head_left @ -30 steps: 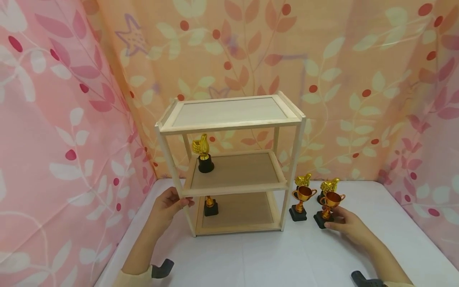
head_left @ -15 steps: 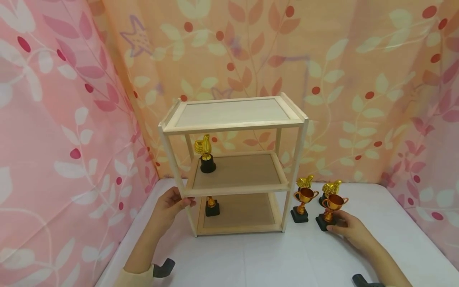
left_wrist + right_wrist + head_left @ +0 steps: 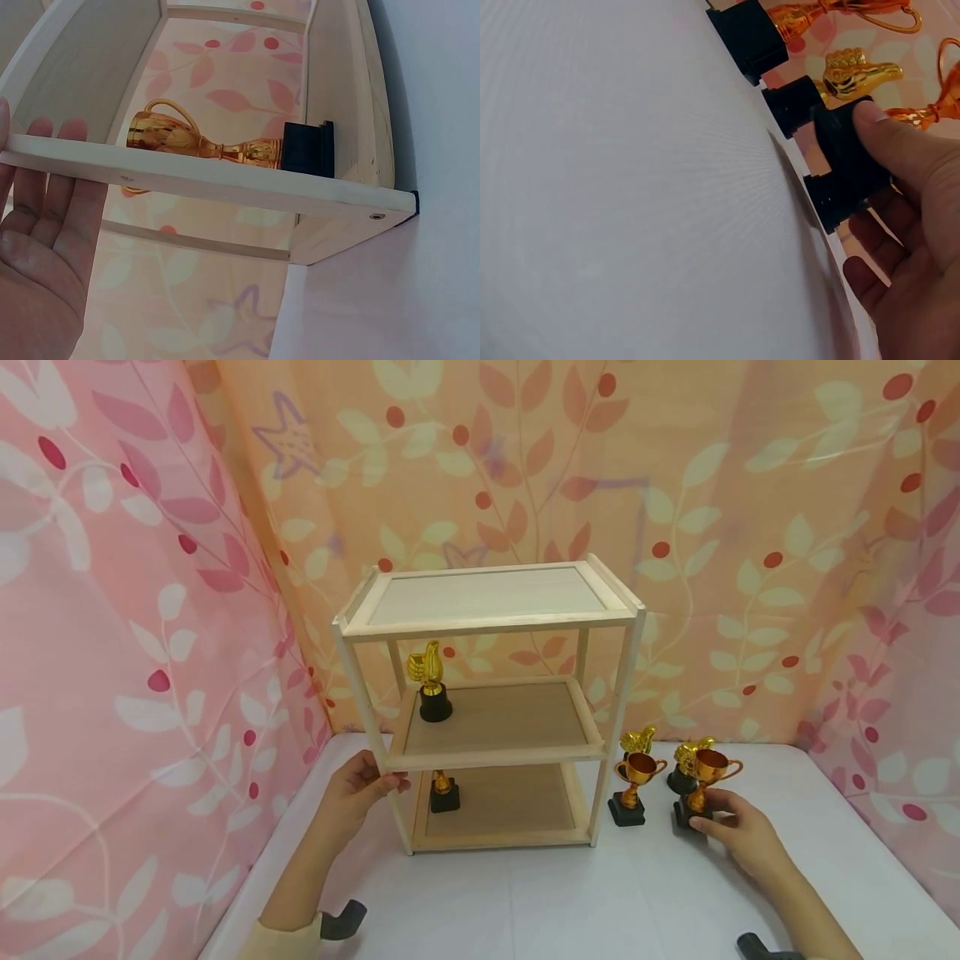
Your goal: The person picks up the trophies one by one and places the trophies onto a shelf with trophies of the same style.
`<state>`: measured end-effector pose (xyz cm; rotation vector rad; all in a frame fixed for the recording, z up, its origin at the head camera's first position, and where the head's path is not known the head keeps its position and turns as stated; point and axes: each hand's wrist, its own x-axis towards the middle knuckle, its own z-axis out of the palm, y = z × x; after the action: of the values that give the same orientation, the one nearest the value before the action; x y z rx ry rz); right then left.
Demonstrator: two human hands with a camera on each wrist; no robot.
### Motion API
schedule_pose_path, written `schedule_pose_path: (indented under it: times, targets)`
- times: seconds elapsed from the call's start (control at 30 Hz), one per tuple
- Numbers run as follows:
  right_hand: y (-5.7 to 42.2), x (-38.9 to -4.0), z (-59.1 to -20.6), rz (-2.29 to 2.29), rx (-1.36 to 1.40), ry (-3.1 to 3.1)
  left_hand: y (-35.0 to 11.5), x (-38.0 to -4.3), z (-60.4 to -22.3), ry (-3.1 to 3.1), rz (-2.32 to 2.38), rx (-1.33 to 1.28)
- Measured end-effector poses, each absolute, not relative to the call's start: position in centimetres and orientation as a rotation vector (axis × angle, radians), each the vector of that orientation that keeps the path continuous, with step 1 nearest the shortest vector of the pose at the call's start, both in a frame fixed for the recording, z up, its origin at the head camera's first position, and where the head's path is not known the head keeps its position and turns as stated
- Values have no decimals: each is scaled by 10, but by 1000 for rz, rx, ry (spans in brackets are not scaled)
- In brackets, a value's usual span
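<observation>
A pale wooden three-tier shelf (image 3: 491,628) stands on the table, and my left hand (image 3: 354,795) grips its front left post, below the middle tier. On the right, my right hand (image 3: 746,837) pinches the black base of a bronze-coloured trophy cup (image 3: 708,767) between thumb and fingers. The right wrist view shows that base (image 3: 847,139) raised off the white cloth. A gold thumbs-up trophy (image 3: 432,689) stands on the middle tier at the left. Below it on the bottom tier is another trophy cup (image 3: 225,150), its top hidden in the head view.
A second bronze-coloured trophy cup (image 3: 630,789) stands just right of the shelf. Two gold thumbs-up trophies, one at the left (image 3: 637,741) and one at the right (image 3: 682,768), stand behind the cups. Floral curtains (image 3: 750,568) enclose the table (image 3: 570,902) at back and sides.
My right hand has lifted the trophy cup off the table and moved it slightly up and right. My left hand keeps its hold on the shelf post.
</observation>
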<state>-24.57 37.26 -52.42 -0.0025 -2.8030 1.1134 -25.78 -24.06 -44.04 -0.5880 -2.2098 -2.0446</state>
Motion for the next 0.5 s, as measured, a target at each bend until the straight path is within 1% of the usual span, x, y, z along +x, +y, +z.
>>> schedule_pose_path:
  times: [0.17,0.3,0.5]
  targets:
    - [372,-244,-516,1164,-71,-2770,-240,-257,-441,-2197,-2044,-601]
    - [369,-244,-506,1143,-74,-2720,-240,-257,-441,-2178,-2046,-624]
    - [359,-236,-480,1126,-72,-2675,-240,-256,-438,-2193,-2052,-594]
